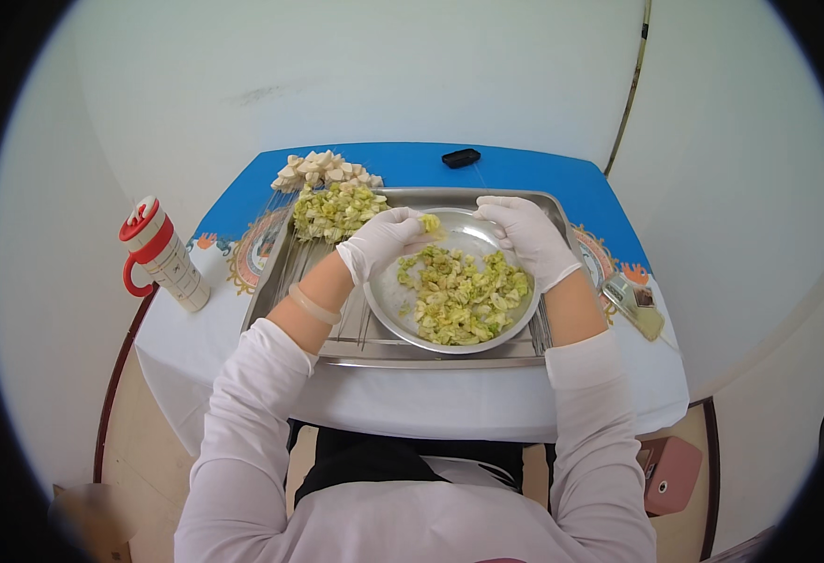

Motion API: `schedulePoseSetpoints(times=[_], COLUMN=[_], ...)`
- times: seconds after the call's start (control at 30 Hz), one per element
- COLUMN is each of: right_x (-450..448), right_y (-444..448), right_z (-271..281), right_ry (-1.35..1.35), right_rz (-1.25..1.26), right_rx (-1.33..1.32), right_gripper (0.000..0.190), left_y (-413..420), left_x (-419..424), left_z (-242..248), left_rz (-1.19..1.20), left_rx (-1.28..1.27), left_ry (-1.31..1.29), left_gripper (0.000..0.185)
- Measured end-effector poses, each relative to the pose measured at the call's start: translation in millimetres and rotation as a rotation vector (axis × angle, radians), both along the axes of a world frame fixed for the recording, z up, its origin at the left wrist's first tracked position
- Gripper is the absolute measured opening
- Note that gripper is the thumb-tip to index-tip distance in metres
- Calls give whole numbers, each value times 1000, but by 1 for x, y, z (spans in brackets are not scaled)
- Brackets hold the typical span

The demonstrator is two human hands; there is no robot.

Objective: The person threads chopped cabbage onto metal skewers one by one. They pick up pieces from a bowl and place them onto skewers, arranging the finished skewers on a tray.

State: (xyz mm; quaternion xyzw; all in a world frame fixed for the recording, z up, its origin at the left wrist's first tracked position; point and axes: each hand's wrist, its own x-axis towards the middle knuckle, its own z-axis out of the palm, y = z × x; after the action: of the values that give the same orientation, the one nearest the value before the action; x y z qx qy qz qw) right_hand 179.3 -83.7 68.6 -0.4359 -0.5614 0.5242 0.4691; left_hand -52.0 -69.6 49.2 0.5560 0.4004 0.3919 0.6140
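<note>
My left hand (392, 238), in a thin white glove, pinches a small yellow-green cabbage piece (429, 224) over the upper left of a round metal bowl (392, 310). Loose chopped cabbage pieces (465, 299) lie in this bowl. At the bowl's upper right is my right hand (522, 229), gloved too, its fingers curled inward; whether they hold a thin skewer cannot be told. The bowl rests in a rectangular steel tray (426, 362). Skewered cabbage (338, 211) is heaped at the tray's far left corner, and bare metal skewers (541, 327) lie along its right side.
Beyond the tray's left corner sit skewered pale white chunks (324, 169). A red-lidded tumbler (165, 253) stands at the table's left. A small black case (461, 158) lies at the back, a phone in a clear case (634, 306) at the right. A pink box (671, 475) is below, right.
</note>
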Motion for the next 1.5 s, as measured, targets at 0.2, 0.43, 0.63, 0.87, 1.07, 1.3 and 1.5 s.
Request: schedulePoseSetpoints(times=[0.2,0.43,0.63,0.87,1.07,1.3,1.5], right_x=[-18,-20,-15,-18,-17,-27,-28], right_y=[-1,-2,-12,-24,-25,-34,-37], right_z=[-22,-46,-53,-52,-58,-52,-53], right_ry=[287,299,339,252,197,143,142], right_rz=[226,154,99,60,161,231,248], right_rx=[-235,-227,-208,-159,-184,-186,-168], right_gripper=[29,15,6,9,11,20,22], left_y=[-6,-9,-14,-55,-65,-69,-72], left_x=[-3,1,-6,10,17,10,7], left_z=[-3,-7,-8,-21,-33,-43,-45], left_rz=[-108,-72,63,347,322,291,319], left_rx=[72,-23,34,547,629,677,631], left_ry=[-138,-66,60,547,502,452,355], left_gripper=[23,21,24,23,25,24,26])
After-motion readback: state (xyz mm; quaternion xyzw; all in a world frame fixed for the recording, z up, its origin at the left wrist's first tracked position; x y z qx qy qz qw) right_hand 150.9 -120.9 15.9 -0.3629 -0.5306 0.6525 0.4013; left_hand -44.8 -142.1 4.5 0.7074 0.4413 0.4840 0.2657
